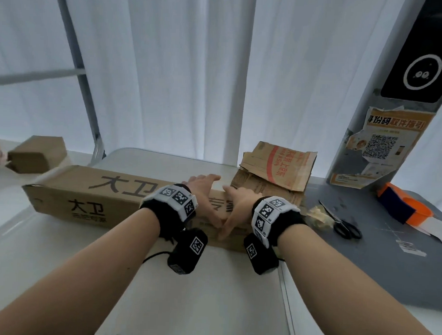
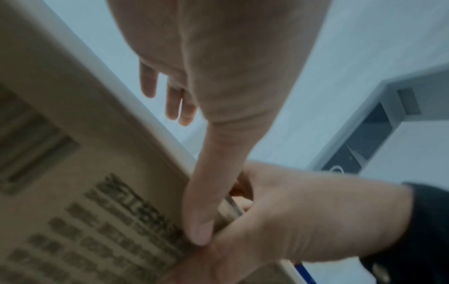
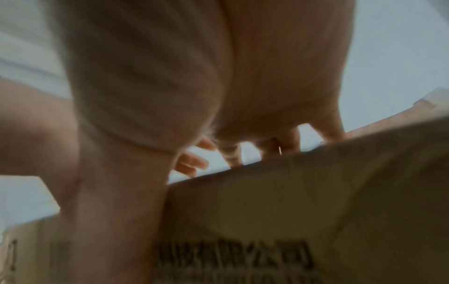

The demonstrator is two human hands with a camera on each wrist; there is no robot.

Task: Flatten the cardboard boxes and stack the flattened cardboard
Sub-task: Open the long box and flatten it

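Though the long box still has its full height, both hands are already on its right end, so the lines below hang on that one spot.

Long box: the long cardboard box [image 1: 93, 195] lies on the white table [image 1: 210, 292], its long axis running from the table's left edge toward the seam with the grey table [image 1: 377, 260].
Left hand: the left hand [image 1: 205, 192] lies flat across the top face near the right end, fingers straight and spread toward the far edge, thumb down the near face; it grasps nothing.
Right hand: the right hand [image 1: 238, 205] lies beside it, fingers over the top, thumb down the near face meeting the left thumb [image 2: 201, 226]; the grip looks loose and pressing, not clenched.
Key relation: the box lies directly under both palms, most of its length stretching left, away from the fingers; I judge a downward push would collapse this end first.
Nearer hand: both touch it; the right sits closer to the end.
Flattened cardboard: a flattened piece [image 1: 277, 169] leans at the far edge, just behind the hands.
Small box: a small box [image 1: 37, 153] sits beyond the table's far left corner.
Hidden: the box's right end and flaps are covered by wrists and bands; the right wrist view is blurred, fingertips barely readable.
Bystanders: scissors [image 1: 343, 223] and a tape dispenser [image 1: 401, 206] on the grey table.
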